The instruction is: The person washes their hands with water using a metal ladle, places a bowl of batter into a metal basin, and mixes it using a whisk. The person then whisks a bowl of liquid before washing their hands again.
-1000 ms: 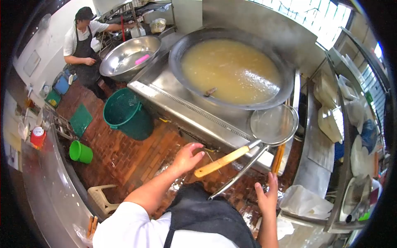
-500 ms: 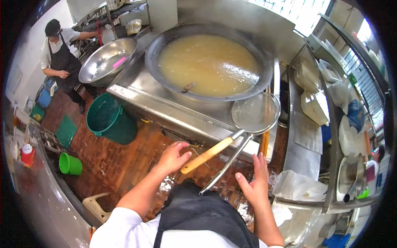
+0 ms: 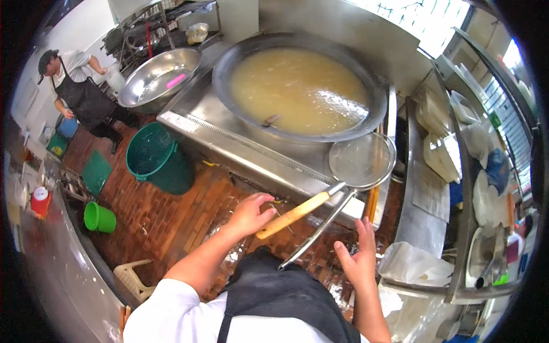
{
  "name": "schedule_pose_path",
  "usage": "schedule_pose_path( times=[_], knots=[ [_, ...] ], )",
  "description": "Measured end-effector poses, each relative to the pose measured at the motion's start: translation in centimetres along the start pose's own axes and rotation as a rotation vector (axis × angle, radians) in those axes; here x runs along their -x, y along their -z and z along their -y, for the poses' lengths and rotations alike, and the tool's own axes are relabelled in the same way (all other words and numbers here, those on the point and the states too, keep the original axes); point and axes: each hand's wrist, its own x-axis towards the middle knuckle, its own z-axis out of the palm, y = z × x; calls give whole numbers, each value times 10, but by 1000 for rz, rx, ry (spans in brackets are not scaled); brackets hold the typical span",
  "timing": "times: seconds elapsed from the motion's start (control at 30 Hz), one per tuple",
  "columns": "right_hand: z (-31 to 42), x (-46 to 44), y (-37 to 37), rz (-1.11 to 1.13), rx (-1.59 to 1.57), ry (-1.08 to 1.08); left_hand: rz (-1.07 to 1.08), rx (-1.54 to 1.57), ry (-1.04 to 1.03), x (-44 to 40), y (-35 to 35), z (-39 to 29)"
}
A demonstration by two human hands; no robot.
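Note:
My left hand is held out with fingers apart, holding nothing, close to the wooden handle of a strainer. To the right, my right hand is raised with its thumb spread and nothing in it. Two long-handled round strainers lie overlapped, their mesh resting on the stove's front right corner. One has the wooden handle, the other a bare metal handle; both point toward my apron. Behind them a huge wok holds cloudy yellowish liquid, with a small brown object at its near edge.
A steel basin with a pink item stands left of the wok. On the brick floor are a dark green bin, a light green bucket and a beige stool. A co-worker stands far left. Metal shelving lines the right.
My view has shifted slightly left, so the scene sits further right. The co-worker has turned and drawn an arm back from the rack, now holding a whitish container. Both my hands stay open.

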Motion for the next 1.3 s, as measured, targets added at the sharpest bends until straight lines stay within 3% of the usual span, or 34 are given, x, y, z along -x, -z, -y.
schedule_pose_path(
  times=[0.97, 1.17, 1.3],
  knots=[
    [-12, 5, -7, 14, -6, -44, 78, 5, 48, -5, -9, -1],
    [4, 4, -3, 21, 318, 6, 152, -143, -152, -5, -5, -25],
    [12, 3, -4, 41, 340, 34, 172, -202, -277, -3, 0, -50]
  ],
)
